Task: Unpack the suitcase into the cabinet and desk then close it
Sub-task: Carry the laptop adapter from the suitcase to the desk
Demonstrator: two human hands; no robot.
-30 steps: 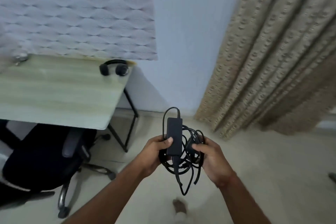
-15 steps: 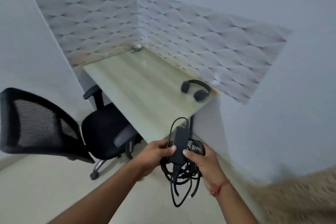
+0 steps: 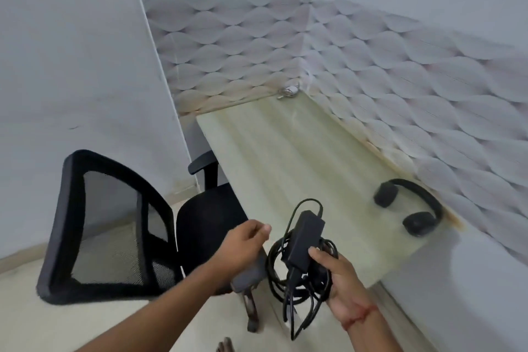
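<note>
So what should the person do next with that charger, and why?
Probably lower it onto the bare desk ahead. Only the right hand holds the charger and its coiled cable; it hangs over the desk's near edge, left of the headphones.

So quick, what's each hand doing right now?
Left hand: loosely curled, holding nothing.
Right hand: holding the charger and its coiled cable.

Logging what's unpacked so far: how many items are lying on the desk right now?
2: black over-ear headphones at the near right edge by the wall, and a small pale object, too blurred to identify, in the far corner. None looks hidden.
</note>
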